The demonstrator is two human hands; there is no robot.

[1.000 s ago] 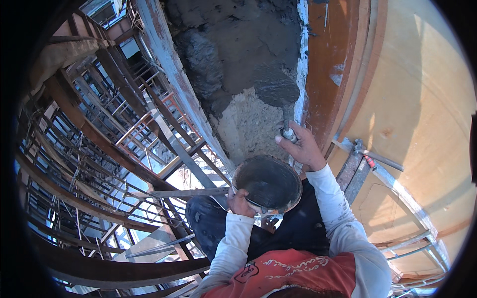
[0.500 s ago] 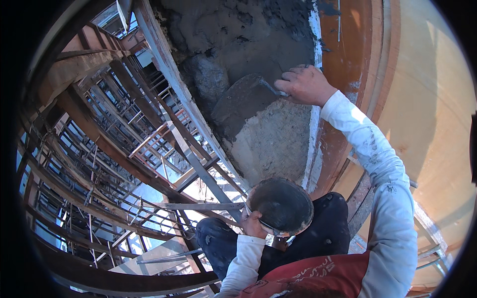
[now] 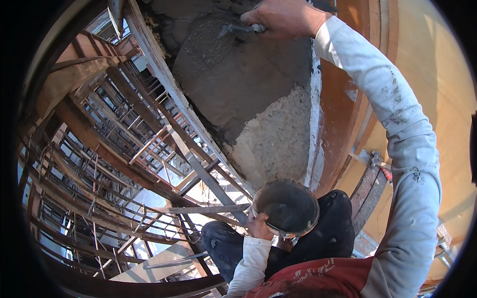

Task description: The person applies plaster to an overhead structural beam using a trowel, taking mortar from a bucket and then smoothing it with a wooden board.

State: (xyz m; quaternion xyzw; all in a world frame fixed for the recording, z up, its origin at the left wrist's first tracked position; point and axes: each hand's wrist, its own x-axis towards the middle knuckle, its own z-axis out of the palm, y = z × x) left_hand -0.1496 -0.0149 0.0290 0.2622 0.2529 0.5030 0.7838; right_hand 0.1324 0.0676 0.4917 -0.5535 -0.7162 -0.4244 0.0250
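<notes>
My right hand (image 3: pixel 290 19) grips the handle of a trowel (image 3: pixel 204 47), whose mortar-smeared blade lies flat over the far part of the surface. Wet grey mortar (image 3: pixel 263 74) spreads beneath it, smooth on this side. Nearer to me is a patch of dry, rough, pale concrete (image 3: pixel 278 141). With its fingers over the rim, my left hand (image 3: pixel 259 226) holds a dark, round mortar bowl (image 3: pixel 288 206), tilted in front of my knees. The bowl's inside is coated with grey residue.
A pale board edge (image 3: pixel 171 79) bounds the mortar on the left, and an orange-brown panel (image 3: pixel 343 104) borders it on the right. Beyond the left edge, timber and pole scaffolding (image 3: pixel 99 149) drops away below. A curved tan sheet (image 3: pixel 432 94) fills the right side.
My right hand has moved the trowel away from me and to the left, leaving smoother mortar behind it. My left hand and the bowl appear slightly farther right.
</notes>
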